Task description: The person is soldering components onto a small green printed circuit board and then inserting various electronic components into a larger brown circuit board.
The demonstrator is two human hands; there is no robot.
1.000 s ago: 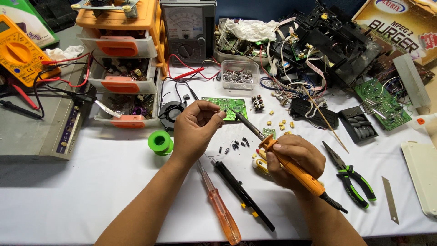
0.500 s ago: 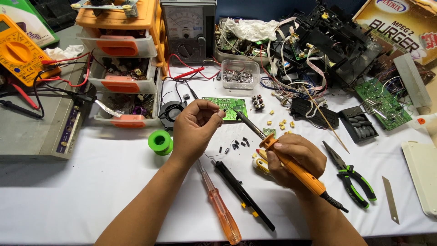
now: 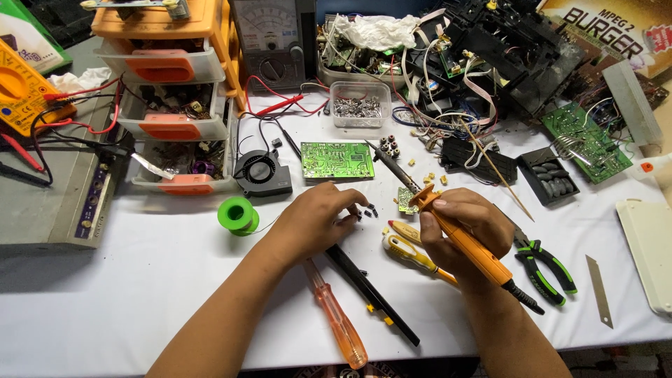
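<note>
A cardboard box (image 3: 616, 31) lies at the far right corner of the tabletop (image 3: 140, 294), brown with a cream panel, bold dark lettering and a red badge. A green and white package (image 3: 24, 38) sits at the far left edge, partly cut off. Beside it, the yellow multimeter (image 3: 24, 94) shows little of its screen. At the top centre stands an analogue meter (image 3: 269, 35), grey, with a pale curved dial face (image 3: 264, 17). A small orange label (image 3: 647, 167) marks a white part at the right edge.
</note>
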